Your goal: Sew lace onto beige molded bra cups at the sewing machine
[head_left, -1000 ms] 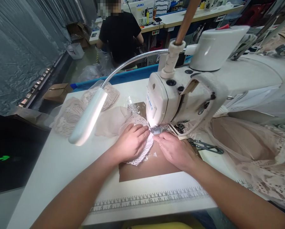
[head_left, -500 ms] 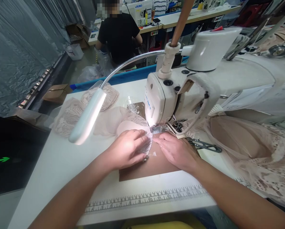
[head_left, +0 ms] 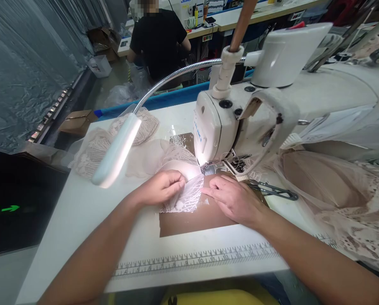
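Observation:
A white lace piece [head_left: 189, 194] lies under the needle of the white sewing machine [head_left: 227, 123], on a brown plate [head_left: 192, 220] set in the table. My left hand [head_left: 159, 188] is curled, pinching the lace's left edge and lifting it a little. My right hand [head_left: 233, 197] lies flat on the plate just right of the lace, fingers stretched toward the presser foot, fingertips touching the lace edge.
A gooseneck lamp [head_left: 116, 150] hangs over the table's left. Beige lace pieces [head_left: 97, 150] are piled behind it. Thread snips [head_left: 273, 190] lie right of the machine, with more lace fabric [head_left: 351, 220] beyond. A ruler strip [head_left: 195, 258] runs along the front edge. A person in black [head_left: 159, 38] works behind.
My left hand went from lying flat on the lace to a pinch that lifts its left edge, and drew slightly left. The right hand has hardly moved.

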Demonstrator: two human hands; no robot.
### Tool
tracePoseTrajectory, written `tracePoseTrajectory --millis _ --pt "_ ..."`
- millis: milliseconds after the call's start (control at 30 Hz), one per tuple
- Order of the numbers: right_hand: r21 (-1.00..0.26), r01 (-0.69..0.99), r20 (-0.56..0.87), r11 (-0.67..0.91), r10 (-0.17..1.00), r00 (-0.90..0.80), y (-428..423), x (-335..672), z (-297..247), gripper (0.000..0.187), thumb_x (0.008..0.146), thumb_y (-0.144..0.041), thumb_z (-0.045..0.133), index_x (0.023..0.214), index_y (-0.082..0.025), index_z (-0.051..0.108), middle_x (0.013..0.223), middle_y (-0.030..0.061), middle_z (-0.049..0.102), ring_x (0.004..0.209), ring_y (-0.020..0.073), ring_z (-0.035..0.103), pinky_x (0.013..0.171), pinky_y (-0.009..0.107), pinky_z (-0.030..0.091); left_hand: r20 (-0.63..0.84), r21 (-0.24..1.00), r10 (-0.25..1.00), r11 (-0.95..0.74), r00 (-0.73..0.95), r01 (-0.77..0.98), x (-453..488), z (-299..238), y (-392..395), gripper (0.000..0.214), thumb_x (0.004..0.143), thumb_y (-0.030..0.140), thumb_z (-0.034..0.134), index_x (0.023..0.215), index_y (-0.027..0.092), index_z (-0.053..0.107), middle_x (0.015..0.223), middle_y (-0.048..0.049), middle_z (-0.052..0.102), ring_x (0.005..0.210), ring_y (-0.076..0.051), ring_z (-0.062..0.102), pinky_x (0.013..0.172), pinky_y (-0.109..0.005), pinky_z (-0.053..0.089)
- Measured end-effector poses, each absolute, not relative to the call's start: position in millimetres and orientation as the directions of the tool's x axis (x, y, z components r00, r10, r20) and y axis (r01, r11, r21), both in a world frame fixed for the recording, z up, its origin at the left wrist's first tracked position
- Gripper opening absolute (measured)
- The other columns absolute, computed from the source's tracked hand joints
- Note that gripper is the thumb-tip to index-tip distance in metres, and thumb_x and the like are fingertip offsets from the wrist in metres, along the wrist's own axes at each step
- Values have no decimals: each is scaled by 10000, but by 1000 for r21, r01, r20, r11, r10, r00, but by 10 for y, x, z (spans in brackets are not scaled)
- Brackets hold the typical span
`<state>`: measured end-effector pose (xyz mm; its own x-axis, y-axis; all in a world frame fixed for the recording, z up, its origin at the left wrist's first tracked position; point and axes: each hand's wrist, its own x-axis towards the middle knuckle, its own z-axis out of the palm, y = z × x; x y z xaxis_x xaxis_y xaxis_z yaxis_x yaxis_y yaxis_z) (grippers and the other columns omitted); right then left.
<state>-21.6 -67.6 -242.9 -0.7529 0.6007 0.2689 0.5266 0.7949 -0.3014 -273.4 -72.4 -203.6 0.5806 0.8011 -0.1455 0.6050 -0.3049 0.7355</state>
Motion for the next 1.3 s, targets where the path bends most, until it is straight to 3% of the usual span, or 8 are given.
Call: tracePoseTrajectory --millis 133,233,367,500,600,700,867,1300 --pt "-287 548 231 785 612 -756 -686 -218 -2410 362 867 -73 418 1084 -208 674 800 31 535 695 138 420 612 259 288 -166 775 735 -315 658 548 -2758 -1959 -729 221 939 292 411 908 159 585 923 -41 635 823 -139 581 774 -252 469" --pt "-274 579 202 768 635 -746 -695 -230 -2382 360 866 -83 418 1092 -215 665 795 26 535 680 138 413 606 263 276 -238 748 722 -290 650 596 -2710 -1888 -786 250 910 274 467 1109 191 595 962 -32 667 794 -136 605 724 -224 476" --pt "-264 605 168 751 654 -738 -700 -246 -2355 372 867 -85 406 1116 -208 653 807 33 543 700 146 424 622 269 281 -302 733 661 -299 686 611 -2692 -1802 -855 301 880 269 516 1158 198 606 1024 -46 687 798 -149 630 686 -215 485" --pt "-257 619 161 743 664 -730 -695 -248 -2367 385 871 -84 404 1151 -198 642 831 42 556 726 153 436 625 272 281 -375 762 518 -301 769 574 -2709 -1740 -901 358 879 259 527 1227 203 583 876 -23 709 650 -121 621 569 -191 466" --pt "-248 617 182 747 662 -727 -687 -246 -2389 359 870 -93 412 1106 -198 661 797 37 550 716 152 437 589 270 258 -256 769 582 -361 772 527 -2668 -1758 -899 285 905 282 499 1147 196 622 819 -21 695 649 -124 619 591 -203 482" --pt "-226 613 218 757 652 -726 -686 -245 -2398 319 874 -105 424 1044 -197 678 795 37 559 716 151 438 578 270 250 20 598 718 -567 696 567 -2579 -1890 -840 273 937 272 433 1108 171 621 1011 -87 670 898 -179 624 795 -282 503" --pt "-161 617 241 770 637 -732 -708 -237 -2355 330 870 -91 421 1047 -195 679 791 40 564 728 161 428 608 276 266 171 251 616 -782 769 571 -2501 -2197 -738 358 944 247 391 1244 150 561 1279 -140 583 1119 -247 537 944 -416 441" --pt "-148 698 188 701 713 -675 -714 -251 -2352 360 869 -98 438 1115 -213 674 784 34 575 690 151 436 581 281 250 108 180 686 -725 719 665 -2445 -2218 -821 439 917 302 424 1310 124 505 1375 -123 506 1147 -290 475 941 -450 410"
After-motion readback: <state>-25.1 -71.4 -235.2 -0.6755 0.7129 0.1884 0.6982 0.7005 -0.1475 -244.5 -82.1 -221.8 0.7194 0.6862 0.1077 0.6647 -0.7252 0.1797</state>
